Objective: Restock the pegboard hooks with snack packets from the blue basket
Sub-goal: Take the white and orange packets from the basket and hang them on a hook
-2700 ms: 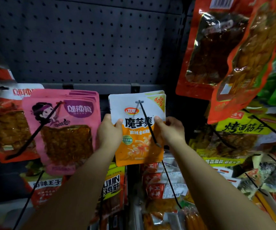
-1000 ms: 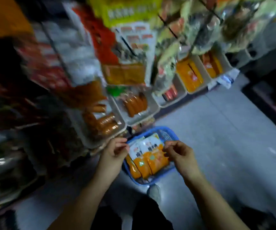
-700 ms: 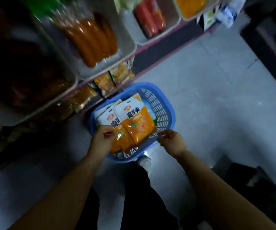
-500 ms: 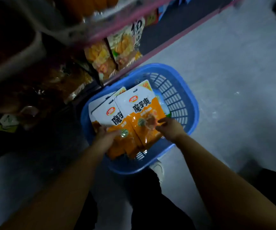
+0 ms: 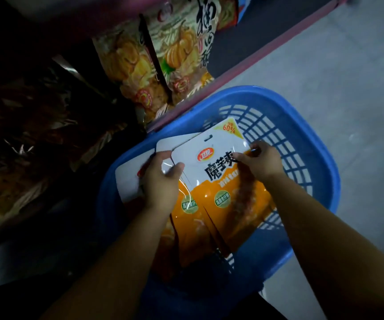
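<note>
The blue basket (image 5: 311, 144) stands on the floor below me, against the base of the shelving. In it lie several white-and-orange snack packets, fanned one over another. The top packet (image 5: 221, 181) has a hang slot near its upper edge. My left hand (image 5: 161, 181) grips the left edge of the packets, thumb on top. My right hand (image 5: 260, 160) pinches the top packet's right edge. The pegboard hooks are out of view.
Yellow and orange snack bags (image 5: 154, 65) hang on a black hook on the bottom shelf level, just behind the basket. A pink shelf edge (image 5: 244, 63) runs diagonally above the basket. Grey floor (image 5: 336, 65) lies to the right. The left side is dark.
I have turned from the pegboard down to the basket on the floor. Both hands have reached in and taken hold of the packets; the view has come closer.
</note>
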Demonstrator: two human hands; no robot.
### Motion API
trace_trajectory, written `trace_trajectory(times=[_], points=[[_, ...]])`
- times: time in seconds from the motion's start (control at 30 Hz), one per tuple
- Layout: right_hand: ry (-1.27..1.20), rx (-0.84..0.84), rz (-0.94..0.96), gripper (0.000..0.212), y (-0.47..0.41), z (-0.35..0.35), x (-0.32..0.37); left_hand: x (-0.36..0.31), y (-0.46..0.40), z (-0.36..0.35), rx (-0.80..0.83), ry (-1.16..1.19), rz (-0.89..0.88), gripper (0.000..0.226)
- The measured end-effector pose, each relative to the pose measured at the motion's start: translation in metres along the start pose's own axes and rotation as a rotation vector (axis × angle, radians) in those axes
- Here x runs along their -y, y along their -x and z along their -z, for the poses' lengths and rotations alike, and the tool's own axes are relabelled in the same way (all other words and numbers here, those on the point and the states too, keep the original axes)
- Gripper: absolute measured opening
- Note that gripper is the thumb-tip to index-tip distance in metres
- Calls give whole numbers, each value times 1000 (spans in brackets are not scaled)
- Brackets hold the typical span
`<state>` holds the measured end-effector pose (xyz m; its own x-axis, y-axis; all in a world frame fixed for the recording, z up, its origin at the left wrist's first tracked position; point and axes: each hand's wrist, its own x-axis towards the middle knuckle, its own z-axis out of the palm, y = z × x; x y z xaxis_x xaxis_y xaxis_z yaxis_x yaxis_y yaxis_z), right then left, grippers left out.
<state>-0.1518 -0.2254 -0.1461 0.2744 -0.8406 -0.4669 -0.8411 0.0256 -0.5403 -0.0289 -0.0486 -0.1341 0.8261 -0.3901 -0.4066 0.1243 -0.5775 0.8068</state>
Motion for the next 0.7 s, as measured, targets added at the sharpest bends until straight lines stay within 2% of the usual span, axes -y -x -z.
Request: trace_trajectory(times=[0.13,0.27,0.33,0.43,0.47,0.57,0.7], points=[[-14,-86,34,40,11,13,2,4,22,21,-36,70,-65,27],[-75,-29,68,35,51,41,20,-12,67,49,-84,217,73,38],[-123,-3,79,32,80,62,34,-37,92,66,-94,283,152,52],[-200,-25,118,9,129,104,63,-90,128,98,-90,377,187,70],[-278,-8,109,8,149,120,76,-110,141,110,-90,399,184,71],[-445,43,71,11,203,170,119,-173,180,153,-91,427,158,59],[-505,66,155,10,269,249,189,-256,235,229,-94,389,74,22]])
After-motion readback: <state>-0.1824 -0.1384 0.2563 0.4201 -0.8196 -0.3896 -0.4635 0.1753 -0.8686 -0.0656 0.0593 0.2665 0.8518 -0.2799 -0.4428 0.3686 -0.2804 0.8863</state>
